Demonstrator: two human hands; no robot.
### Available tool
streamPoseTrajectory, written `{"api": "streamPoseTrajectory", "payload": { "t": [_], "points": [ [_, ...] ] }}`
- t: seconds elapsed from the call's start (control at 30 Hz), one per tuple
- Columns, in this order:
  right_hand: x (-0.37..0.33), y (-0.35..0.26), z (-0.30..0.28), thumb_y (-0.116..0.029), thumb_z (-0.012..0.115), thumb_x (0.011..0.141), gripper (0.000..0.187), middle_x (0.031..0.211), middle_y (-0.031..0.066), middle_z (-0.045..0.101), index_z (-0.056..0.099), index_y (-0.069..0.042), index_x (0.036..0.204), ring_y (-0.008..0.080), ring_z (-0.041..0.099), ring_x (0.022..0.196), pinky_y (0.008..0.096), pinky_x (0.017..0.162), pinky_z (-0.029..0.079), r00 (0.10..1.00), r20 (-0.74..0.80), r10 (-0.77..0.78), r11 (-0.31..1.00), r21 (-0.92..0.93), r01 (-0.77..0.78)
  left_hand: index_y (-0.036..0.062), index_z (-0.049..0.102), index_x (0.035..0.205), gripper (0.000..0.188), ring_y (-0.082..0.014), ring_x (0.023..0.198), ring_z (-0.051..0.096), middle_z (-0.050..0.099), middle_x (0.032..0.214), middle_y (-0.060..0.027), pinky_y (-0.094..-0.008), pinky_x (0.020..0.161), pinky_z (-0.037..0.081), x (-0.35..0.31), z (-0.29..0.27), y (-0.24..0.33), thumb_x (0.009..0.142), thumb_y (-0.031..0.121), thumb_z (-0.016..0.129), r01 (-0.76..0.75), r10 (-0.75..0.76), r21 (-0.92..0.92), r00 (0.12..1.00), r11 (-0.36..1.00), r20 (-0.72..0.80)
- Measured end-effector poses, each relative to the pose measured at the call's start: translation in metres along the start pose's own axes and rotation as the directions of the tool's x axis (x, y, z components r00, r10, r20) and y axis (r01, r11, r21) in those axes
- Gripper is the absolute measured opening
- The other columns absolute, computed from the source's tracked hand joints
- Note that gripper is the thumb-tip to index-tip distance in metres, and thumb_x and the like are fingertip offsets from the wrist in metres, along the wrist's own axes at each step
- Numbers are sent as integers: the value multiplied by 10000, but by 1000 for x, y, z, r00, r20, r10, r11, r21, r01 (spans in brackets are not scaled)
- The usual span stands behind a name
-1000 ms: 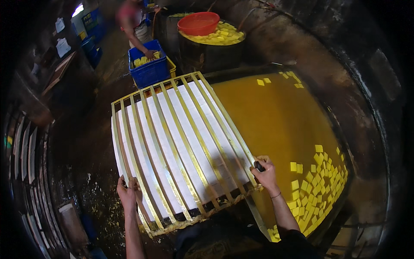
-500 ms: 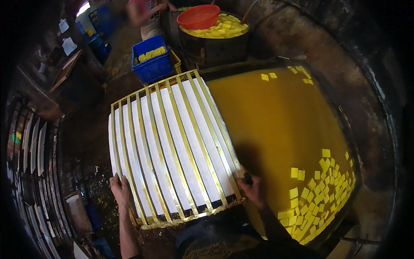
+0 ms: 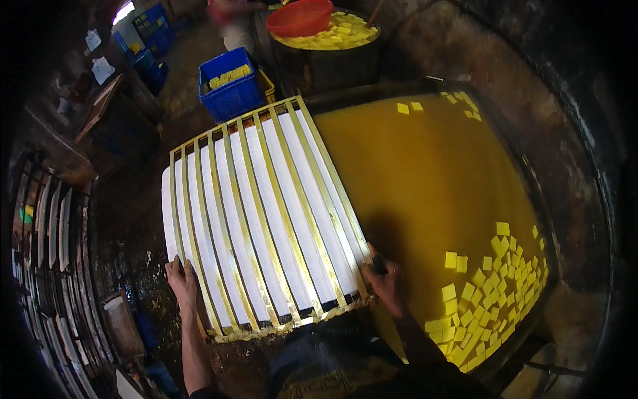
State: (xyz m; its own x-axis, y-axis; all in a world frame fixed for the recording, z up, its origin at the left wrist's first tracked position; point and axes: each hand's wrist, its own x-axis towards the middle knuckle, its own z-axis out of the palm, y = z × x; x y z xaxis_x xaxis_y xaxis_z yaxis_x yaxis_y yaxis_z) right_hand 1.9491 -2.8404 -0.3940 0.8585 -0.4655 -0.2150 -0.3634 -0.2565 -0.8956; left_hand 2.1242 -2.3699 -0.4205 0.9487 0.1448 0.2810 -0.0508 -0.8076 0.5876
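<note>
A slatted rack (image 3: 300, 199) with long yellowish bars lies in front of me over a white cloth-like sheet (image 3: 267, 219). My left hand (image 3: 182, 282) is closed on the rack's near left edge, thumb and fingers together. At the near right edge my right hand (image 3: 389, 287) is closed against the rack. A short black piece, like a handle (image 3: 379, 266), shows between its thumb and fingers; what it belongs to is hidden. Whatever lies under the sheet cannot be seen.
On the right, a vat (image 3: 425, 179) of brownish-yellow liquid has many yellow square blocks (image 3: 492, 292) at its near right. Beyond are a blue crate (image 3: 232, 100), a drum (image 3: 325, 66) of yellow pieces with a red basin (image 3: 299, 18), and another person (image 3: 236, 20). Metal racks (image 3: 56, 226) stand left.
The slatted rack has shifted slightly away from me over the white sheet, leaving a wider gap at its far end. Both hands remain on its sides. The whole view has shifted a little.
</note>
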Motion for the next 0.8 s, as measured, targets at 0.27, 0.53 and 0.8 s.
{"api": "streamPoseTrajectory", "payload": {
  "t": [0.27,0.53,0.8],
  "points": [
    [-1,13,0,-143,726,823,369,874,40,693,658,9,1152,77,597,782,280,700,497,998,-16,-65,992,109,66,-57,584,1210,380,-327,993,536,544,1064,-194,-420,880,435,-24,-12,9,918,179,643,-56,62,110,997,992,-48],
    [7,28,8,-192,738,824,177,709,-17,596,633,-55,867,84,541,656,276,584,423,999,-21,43,974,222,-37,-29,553,1096,309,-227,953,507,557,1049,-127,-375,846,423,-184,-46,-6,929,208,661,354,-363,-81,909,932,-204],
    [-4,-14,-6,-173,741,830,245,821,21,599,646,29,931,123,545,733,309,699,465,973,-16,232,973,15,-231,-10,630,1020,220,-81,777,517,610,875,-2,-250,705,443,-191,-43,11,961,202,631,595,-673,-630,724,499,151]
  ]
}}
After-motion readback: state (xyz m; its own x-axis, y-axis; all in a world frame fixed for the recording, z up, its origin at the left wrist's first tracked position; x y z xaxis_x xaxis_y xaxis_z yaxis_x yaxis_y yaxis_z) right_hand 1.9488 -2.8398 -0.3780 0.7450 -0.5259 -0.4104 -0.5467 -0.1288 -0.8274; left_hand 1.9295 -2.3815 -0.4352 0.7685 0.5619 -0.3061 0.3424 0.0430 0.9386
